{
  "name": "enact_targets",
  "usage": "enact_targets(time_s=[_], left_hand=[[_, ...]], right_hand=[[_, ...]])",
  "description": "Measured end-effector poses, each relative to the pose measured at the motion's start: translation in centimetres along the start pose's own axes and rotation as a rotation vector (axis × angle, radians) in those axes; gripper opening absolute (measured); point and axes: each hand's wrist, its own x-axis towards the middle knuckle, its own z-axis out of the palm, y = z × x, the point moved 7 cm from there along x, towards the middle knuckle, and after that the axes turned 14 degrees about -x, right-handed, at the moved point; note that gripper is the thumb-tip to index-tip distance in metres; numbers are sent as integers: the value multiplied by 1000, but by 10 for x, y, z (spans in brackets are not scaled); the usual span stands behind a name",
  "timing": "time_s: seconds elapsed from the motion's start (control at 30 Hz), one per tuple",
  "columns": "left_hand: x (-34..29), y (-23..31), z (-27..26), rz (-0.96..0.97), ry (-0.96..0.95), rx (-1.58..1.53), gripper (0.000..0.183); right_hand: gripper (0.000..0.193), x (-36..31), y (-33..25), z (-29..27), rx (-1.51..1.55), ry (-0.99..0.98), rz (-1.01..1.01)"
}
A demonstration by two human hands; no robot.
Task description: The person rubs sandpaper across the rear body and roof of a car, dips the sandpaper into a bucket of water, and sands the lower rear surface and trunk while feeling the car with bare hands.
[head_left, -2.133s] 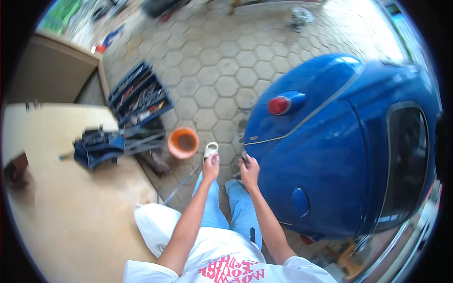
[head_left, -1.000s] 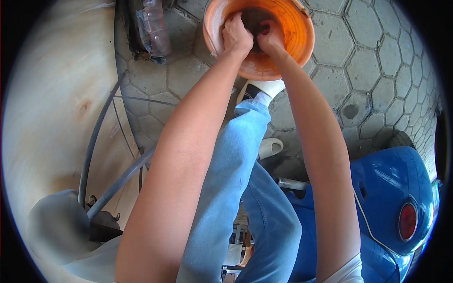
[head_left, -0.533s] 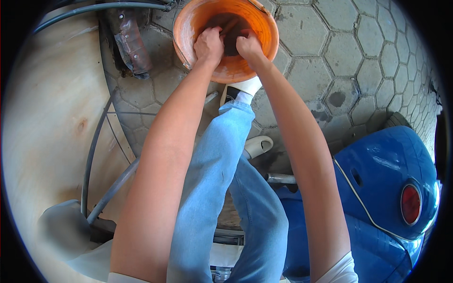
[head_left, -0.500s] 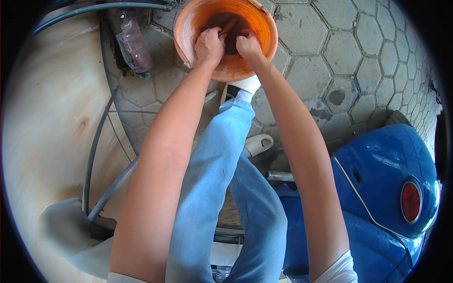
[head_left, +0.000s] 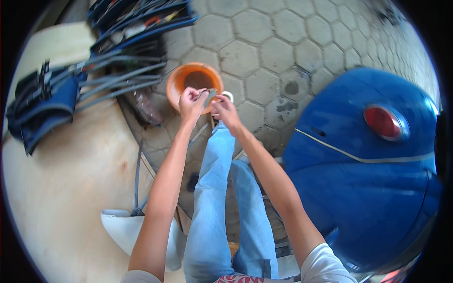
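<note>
My left hand (head_left: 189,104) is closed on a small flat grey-green piece (head_left: 210,96), its exact kind not clear, pinched between thumb and fingers. Close beside it, my right hand (head_left: 226,113) has its fingertips at the lower right edge of the same piece; motion smears them, so their grip is hard to read. Both hands are over the near rim of an orange bucket (head_left: 172,83), which holds brownish liquid (head_left: 196,81). The bucket stands on the paving just beyond my foot.
A blue vehicle body part (head_left: 358,188) with a red lamp (head_left: 384,121) stands at my right. To the left lie a pale wooden board (head_left: 80,174), a white curved part (head_left: 127,231) and a dark blue bag (head_left: 45,106) beside grey rods. Further off is an open toolbox (head_left: 141,35).
Both hands have come up out of the bucket, and a flat grey-green piece now shows in the left one. The view has shifted, bringing the toolbox and bag into sight.
</note>
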Motion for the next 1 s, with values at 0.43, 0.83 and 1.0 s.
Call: enact_targets(time_s=[0.43, 0.83, 1.0], left_hand=[[-128, 75, 250, -372, -578, 36, 48], [-343, 75, 458, -225, -1024, 217, 35], [-440, 61, 531, 224, -1053, 315, 43]], right_hand=[[35, -229, -116, -208, -148, 727, -523], [19, -554, -121, -397, -635, 1345, -476], [25, -653, -134, -461, -1237, 1661, -360]])
